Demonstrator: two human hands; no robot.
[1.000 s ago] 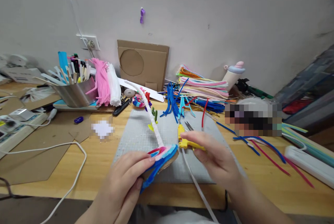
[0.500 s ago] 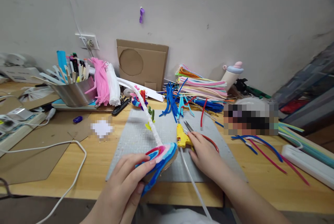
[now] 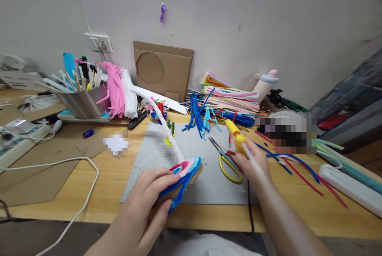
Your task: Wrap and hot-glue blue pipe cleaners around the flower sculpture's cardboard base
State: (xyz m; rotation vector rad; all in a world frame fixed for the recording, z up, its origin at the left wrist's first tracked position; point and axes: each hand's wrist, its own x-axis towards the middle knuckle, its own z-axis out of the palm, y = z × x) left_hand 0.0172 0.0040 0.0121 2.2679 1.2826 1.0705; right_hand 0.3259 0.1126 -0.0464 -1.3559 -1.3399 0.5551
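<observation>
Between its fingers and thumb my left hand (image 3: 149,202) grips a cardboard craft piece (image 3: 188,176) covered in blue, pink, white and red fuzzy strips. A white wrapped stem (image 3: 167,130) rises from it, leaning up and to the left. My right hand (image 3: 255,164) is wrapped round a yellow hot glue gun (image 3: 237,134), its nozzle pointing away from me; a clear glue stick (image 3: 256,162) trails from its back over my forearm. Scissors (image 3: 229,164) with yellow and red handles lie on the grey cutting mat (image 3: 209,188), just left of my right hand.
Blue pipe cleaners (image 3: 195,114) and a multicoloured bundle (image 3: 229,98) lie behind the mat. A metal container (image 3: 86,102) of sticks, cardboard sheets (image 3: 179,69) and a bottle (image 3: 265,85) stand along the wall. A white cable (image 3: 92,192) crosses the left side; a power strip (image 3: 352,188) lies right.
My right hand has lifted the glue gun off the mat and moved it to the right and up, uncovering the scissors. The craft piece in my left hand has shifted and tilted slightly.
</observation>
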